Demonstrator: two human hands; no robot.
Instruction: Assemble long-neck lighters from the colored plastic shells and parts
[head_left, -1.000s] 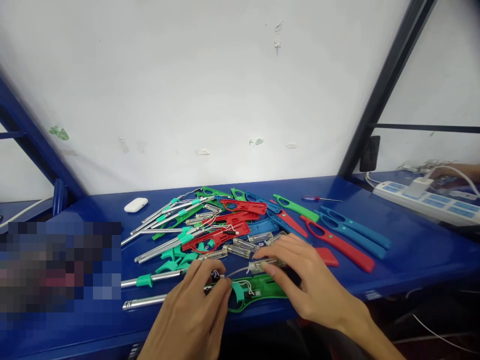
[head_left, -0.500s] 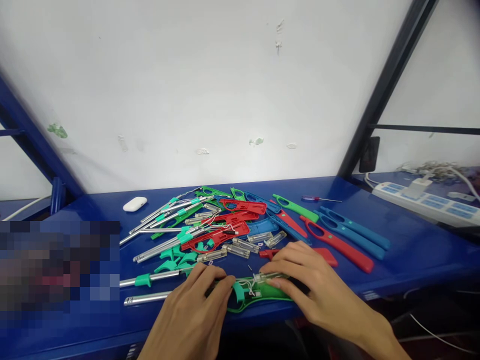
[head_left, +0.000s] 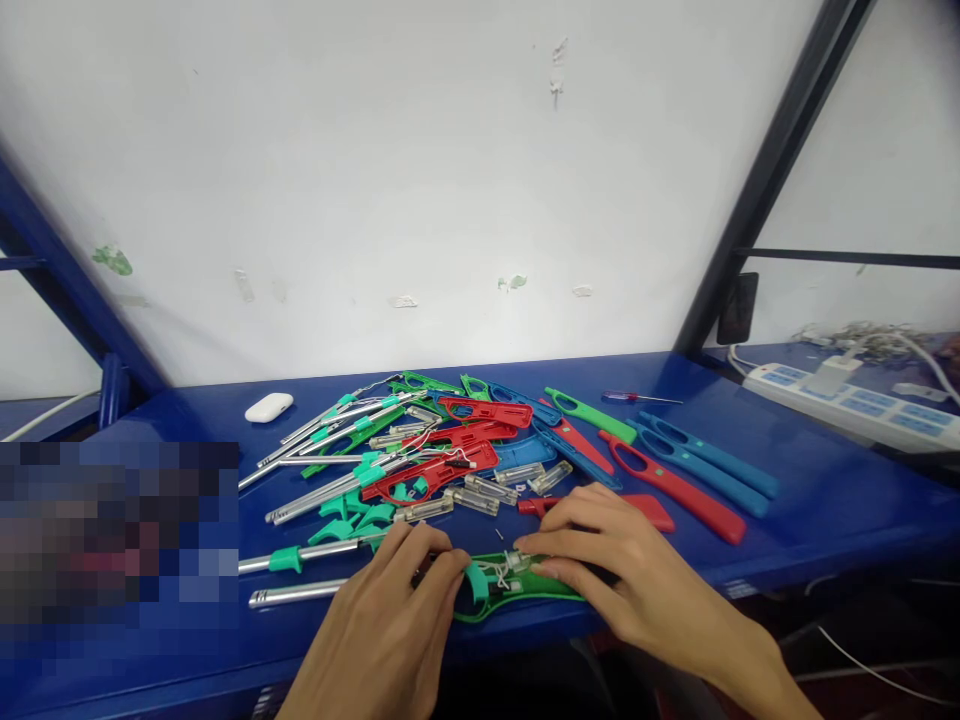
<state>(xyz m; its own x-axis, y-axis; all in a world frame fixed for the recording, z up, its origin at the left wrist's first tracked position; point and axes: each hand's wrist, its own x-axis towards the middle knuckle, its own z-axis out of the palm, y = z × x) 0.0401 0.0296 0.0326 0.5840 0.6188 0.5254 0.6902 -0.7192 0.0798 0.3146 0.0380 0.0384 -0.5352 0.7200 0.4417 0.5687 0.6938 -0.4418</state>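
Observation:
A green lighter housing half [head_left: 551, 585] lies open side up at the table's front edge. White wires and a teal trigger [head_left: 477, 582] sit in it, and a metal lighter tube [head_left: 296, 596] sticks out to the left. My left hand [head_left: 390, 610] is closed around the front of this lighter, its fingertips by the trigger. The fingers of my right hand [head_left: 607, 550] pinch a clear fuel tank [head_left: 517, 562] over the handle; most of the tank is hidden under them. Just beyond my hands lie several loose clear fuel tanks [head_left: 491, 490] and teal triggers [head_left: 345, 527].
Red housing halves [head_left: 472, 465] and metal tubes pile up mid-table. Blue housings [head_left: 712, 470], a red one [head_left: 682, 490] and a screwdriver [head_left: 641, 397] lie to the right. A white earbud case [head_left: 268, 407] lies at the back left; a power strip [head_left: 862, 400] at far right.
The clear fuel tank and the right fingertips have shifted slightly within the green housing. My left hand stays nearly still.

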